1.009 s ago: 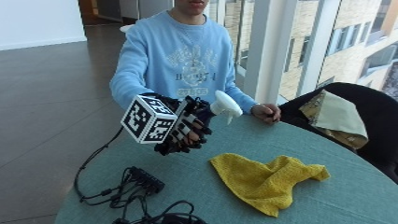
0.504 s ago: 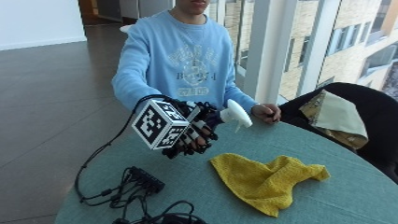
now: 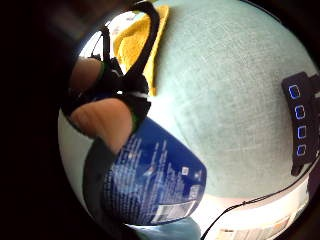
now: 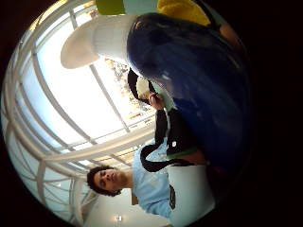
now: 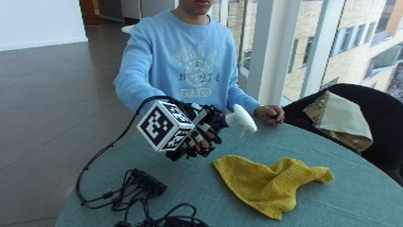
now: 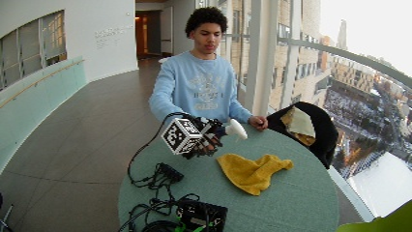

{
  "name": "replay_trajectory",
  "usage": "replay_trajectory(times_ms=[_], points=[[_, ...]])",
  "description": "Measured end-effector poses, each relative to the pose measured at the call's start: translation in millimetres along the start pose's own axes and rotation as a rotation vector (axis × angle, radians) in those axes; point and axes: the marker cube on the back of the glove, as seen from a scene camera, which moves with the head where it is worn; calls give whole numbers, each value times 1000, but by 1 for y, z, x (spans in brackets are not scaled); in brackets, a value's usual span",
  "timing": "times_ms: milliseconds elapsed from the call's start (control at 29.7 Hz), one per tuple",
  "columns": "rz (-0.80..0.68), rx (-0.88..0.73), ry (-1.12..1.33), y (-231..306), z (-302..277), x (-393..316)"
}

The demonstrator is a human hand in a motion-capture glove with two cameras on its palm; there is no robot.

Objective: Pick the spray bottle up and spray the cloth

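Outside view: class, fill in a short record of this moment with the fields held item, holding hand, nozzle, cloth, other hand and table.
held item: spray bottle, blue body, white spray head, lifted off the table
holding hand: gloved right hand, fingers curled round the bottle
nozzle: points out over the table, on the yellow cloth's side
cloth: yellow cloth, crumpled, lying on the table, apart from both hands
other hand: bare left hand rests at the table's far edge
table: round table with a green cover
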Motion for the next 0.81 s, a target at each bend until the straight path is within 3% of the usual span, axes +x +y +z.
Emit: replay_trajectory(times_ms=[807], points=[[34,-5,30,1,0,1]])
